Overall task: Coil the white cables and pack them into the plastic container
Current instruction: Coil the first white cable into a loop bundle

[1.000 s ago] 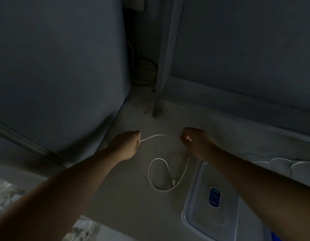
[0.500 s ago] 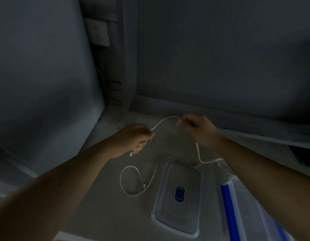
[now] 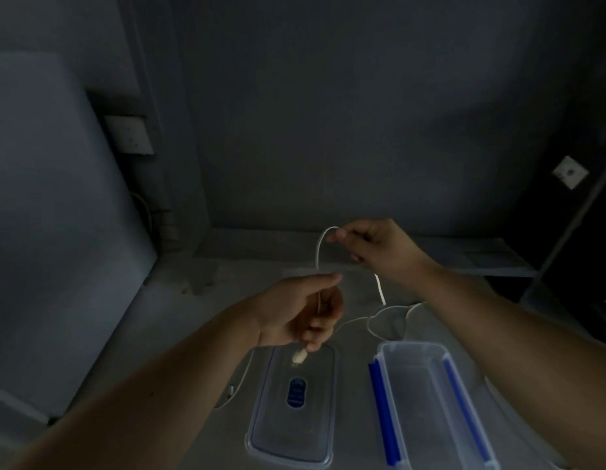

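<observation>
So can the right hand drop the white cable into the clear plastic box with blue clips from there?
Probably yes. The right hand holds the white cable just beyond the clear plastic box with blue clips, which is open, its lid lying beside it. Nothing blocks the way, though the left hand also grips the cable.

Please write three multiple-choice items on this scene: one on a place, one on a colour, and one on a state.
1. Where does the lid lie?
A. On the container
B. On the surface left of the container
C. In the right hand

2. What colour are the container's clips?
A. Red
B. Green
C. Blue

3. What state is the plastic container in?
A. Open, no cable inside
B. Closed
C. Full of cables

Answers: 1 B, it lies flat beside the container. 2 C, both long-side strips are blue. 3 A, the white cable hangs between the left hand and right hand.
</observation>
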